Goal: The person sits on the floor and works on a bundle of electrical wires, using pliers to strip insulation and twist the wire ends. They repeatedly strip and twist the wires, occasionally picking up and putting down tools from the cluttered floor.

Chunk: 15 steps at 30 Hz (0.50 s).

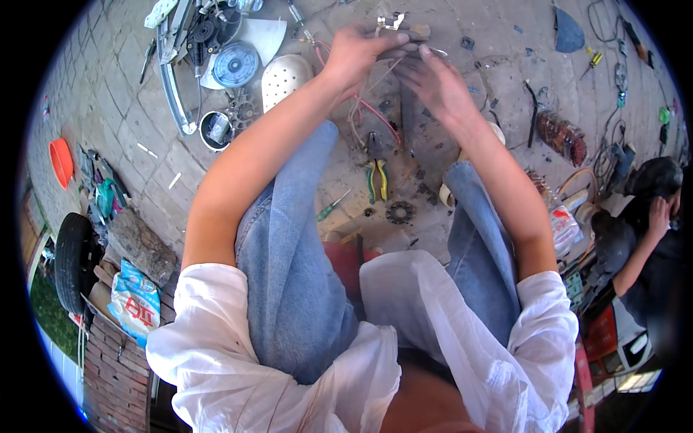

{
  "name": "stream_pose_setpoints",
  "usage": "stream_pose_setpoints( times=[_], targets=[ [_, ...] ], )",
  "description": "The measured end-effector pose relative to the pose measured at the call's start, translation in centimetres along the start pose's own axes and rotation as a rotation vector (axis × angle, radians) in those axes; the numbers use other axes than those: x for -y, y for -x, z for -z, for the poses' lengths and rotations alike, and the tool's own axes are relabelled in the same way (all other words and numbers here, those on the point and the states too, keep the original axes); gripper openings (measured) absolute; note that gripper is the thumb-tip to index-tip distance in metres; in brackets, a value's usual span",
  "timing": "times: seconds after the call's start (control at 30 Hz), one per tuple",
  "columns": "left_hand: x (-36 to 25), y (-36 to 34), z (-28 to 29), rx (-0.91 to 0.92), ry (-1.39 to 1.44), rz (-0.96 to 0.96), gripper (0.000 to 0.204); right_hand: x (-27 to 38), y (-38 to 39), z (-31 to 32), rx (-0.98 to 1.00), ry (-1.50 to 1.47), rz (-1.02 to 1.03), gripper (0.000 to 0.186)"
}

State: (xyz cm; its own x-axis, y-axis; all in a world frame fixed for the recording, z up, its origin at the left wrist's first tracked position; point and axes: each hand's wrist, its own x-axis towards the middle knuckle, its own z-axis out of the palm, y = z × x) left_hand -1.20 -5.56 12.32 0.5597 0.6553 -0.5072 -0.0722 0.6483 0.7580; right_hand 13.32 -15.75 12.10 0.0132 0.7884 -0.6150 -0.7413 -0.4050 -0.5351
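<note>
Out in front of me, my left hand is closed around a small metal part with a brownish block-like end. My right hand meets it from the other side, fingers bent in and close together; what they pinch is partly hidden. A thin wire trails between the hands. Red wires hang below my left hand toward the ground. Between my knees lie pliers with green-and-yellow handles, a green-handled screwdriver and a dark ring with holes.
A white clog, a blue round part and a curved metal rail are at far left. Copper-coloured windings and a yellow screwdriver lie right. Another person's arm shows at the right rim. A tyre stands left.
</note>
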Motion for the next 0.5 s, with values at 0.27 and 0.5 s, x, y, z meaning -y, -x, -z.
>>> stream_pose_setpoints(
  times=[0.27, 0.5],
  targets=[
    [2.1, -2.5, 0.0, 0.016, 0.024, -0.039, 0.027, -0.8, -1.4, 1.7, -0.118, 0.27, 0.079, 0.022],
    [3.7, -8.3, 1.9, -0.062, -0.172, -0.076, 0.016, 0.0, -4.1, 2.6, -0.293, 0.686, 0.188, 0.019]
  ],
)
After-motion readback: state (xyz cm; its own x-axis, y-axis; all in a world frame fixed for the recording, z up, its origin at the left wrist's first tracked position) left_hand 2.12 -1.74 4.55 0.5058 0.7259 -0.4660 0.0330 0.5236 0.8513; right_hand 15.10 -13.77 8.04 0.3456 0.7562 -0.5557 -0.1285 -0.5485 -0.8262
